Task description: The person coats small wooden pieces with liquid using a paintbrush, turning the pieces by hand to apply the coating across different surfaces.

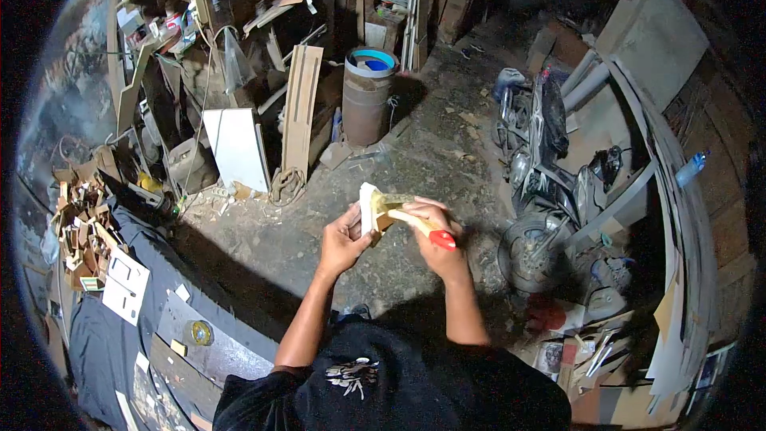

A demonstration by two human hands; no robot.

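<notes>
Near the middle of the head view, my left hand (345,241) grips a pale, flat-sided piece (369,211), held upright with its white edge facing left. Just to the right, my right hand (435,235) is wrapped round a cream-coloured handle with a red end (442,240). The handle's far end reaches toward the pale piece, where a yellowish part lies between both hands. Whether the tool touches the piece cannot be made out. Both hands are held up above the dark floor.
A brown barrel (368,100) with a blue rim stands ahead. A motorcycle (542,168) is at the right. Wood scraps (86,227) and a bench with a glass jar (198,333) lie at the left. A white board (235,149) leans behind.
</notes>
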